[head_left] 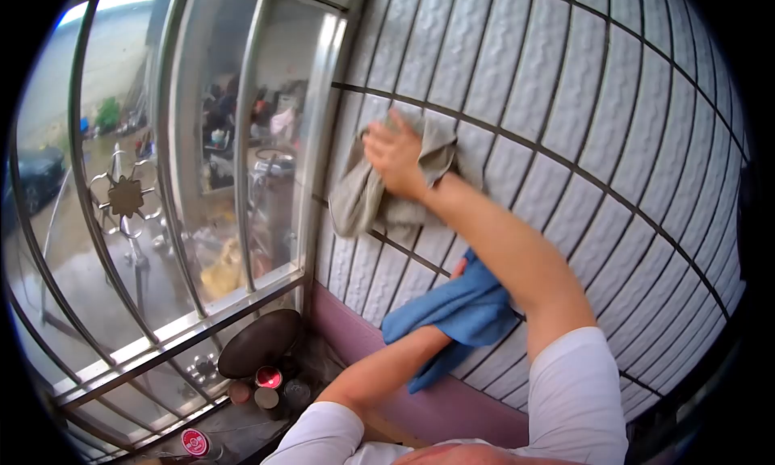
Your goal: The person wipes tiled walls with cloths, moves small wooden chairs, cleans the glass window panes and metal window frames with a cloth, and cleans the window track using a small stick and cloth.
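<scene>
My right hand (pixel 397 160) presses a crumpled grey cloth (pixel 359 198) against the white tiled wall (pixel 517 85), close to the window frame. Its fingers lie bent over the cloth, whose folds hang below and beside them. Lower down, my left hand (pixel 459 268) holds a blue cloth (pixel 476 303) in front of the wall. The blue cloth drapes over the wrist and hides most of that hand; only a bit of the fingers shows above it. My right forearm crosses in front of part of the blue cloth.
On the left is a barred metal window (pixel 242 142). Below it, a ledge (pixel 242 425) carries a dark round pan (pixel 260 344), a red-topped candle or can (pixel 268 377), small jars and a jar with a red lid (pixel 194 442). A purple band (pixel 404 384) edges the wall's foot.
</scene>
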`<action>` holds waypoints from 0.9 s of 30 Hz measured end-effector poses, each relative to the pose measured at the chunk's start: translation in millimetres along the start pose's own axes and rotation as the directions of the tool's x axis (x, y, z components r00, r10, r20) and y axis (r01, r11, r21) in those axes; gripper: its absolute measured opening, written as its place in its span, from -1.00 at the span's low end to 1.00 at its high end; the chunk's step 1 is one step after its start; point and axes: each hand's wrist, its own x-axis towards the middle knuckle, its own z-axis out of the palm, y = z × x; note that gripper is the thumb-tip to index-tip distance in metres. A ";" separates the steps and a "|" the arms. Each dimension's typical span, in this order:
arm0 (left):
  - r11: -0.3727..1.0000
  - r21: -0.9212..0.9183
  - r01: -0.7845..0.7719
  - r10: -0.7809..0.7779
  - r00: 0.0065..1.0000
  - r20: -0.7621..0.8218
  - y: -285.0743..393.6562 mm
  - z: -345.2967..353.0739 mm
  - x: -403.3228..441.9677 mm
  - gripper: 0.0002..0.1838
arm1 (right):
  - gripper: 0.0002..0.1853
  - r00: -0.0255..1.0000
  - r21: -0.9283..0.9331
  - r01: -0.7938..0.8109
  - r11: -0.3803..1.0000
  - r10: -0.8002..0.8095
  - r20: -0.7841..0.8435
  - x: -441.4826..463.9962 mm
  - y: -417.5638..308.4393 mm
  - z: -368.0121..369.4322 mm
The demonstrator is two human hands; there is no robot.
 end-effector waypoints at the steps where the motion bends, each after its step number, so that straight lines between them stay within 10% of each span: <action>1: 0.989 -0.141 0.051 -0.056 0.998 -0.033 5.4 3.0 1.3 -0.56 | -0.74 0.992 -0.095 -0.039 0.995 0.050 0.114 4.2 24.0 -38.6; 3: 0.773 0.604 -0.197 0.054 0.968 0.247 4.8 -30.7 4.5 -0.48 | -0.61 0.962 -0.318 -0.125 0.940 0.194 0.193 3.7 84.9 -105.8; 5: 0.044 0.955 -0.295 0.158 0.945 0.285 7.3 -12.2 -8.7 -0.44 | -0.51 0.882 -0.531 -0.236 0.814 0.409 0.234 -6.8 138.0 -190.3; 11: 0.268 0.928 -0.260 0.497 0.862 0.099 10.4 -8.7 -32.4 -0.47 | -0.33 0.768 -0.950 -0.233 0.206 0.639 -0.049 -137.3 256.6 -416.2; 13: 0.280 0.915 -0.290 0.607 0.792 0.065 27.5 -25.6 -31.1 -0.49 | -0.40 0.834 -0.915 -0.300 0.270 0.539 -0.115 -195.1 286.7 -473.1; 14: -0.499 0.854 0.148 0.512 0.845 0.153 49.5 -39.6 -26.1 -0.54 | -0.39 0.559 -0.942 -0.161 0.296 0.814 0.160 -155.2 257.1 -477.1; 16: -0.934 0.235 0.267 0.304 0.943 0.138 89.2 -46.1 -21.9 -0.59 | -0.36 0.140 -0.931 -0.029 0.363 0.924 0.355 -141.5 212.8 -484.8; 19: -0.540 0.788 0.295 0.347 0.931 -0.111 135.1 34.8 5.3 -0.57 | -0.41 0.269 -0.677 -0.520 0.520 0.852 0.449 -254.1 184.3 -489.3; 20: -0.634 0.762 0.132 0.489 0.832 0.263 145.2 40.0 28.5 -0.59 | -0.40 0.298 -0.599 -0.597 0.534 0.841 0.453 -261.7 164.1 -490.6; 22: -0.770 0.632 0.083 0.516 0.665 0.541 154.4 69.1 69.9 -0.61 | -0.28 0.581 -0.180 -0.769 0.613 0.788 0.202 -221.7 106.0 -459.6; 23: -0.786 0.597 0.159 0.496 0.740 0.455 149.0 106.5 74.3 -0.60 | -0.24 0.639 -0.028 -0.764 0.644 0.763 0.100 -216.5 93.5 -455.6; 25: -0.811 0.507 0.290 0.456 0.857 0.240 125.0 169.4 87.4 -0.51 | -0.36 0.655 -0.225 -0.718 0.659 0.749 0.105 -224.7 102.2 -466.3; 27: -0.990 -0.051 0.129 0.067 0.764 0.642 113.0 45.7 167.7 -0.63 | -0.44 0.683 -0.409 -0.630 0.660 0.722 0.114 -227.4 118.9 -474.9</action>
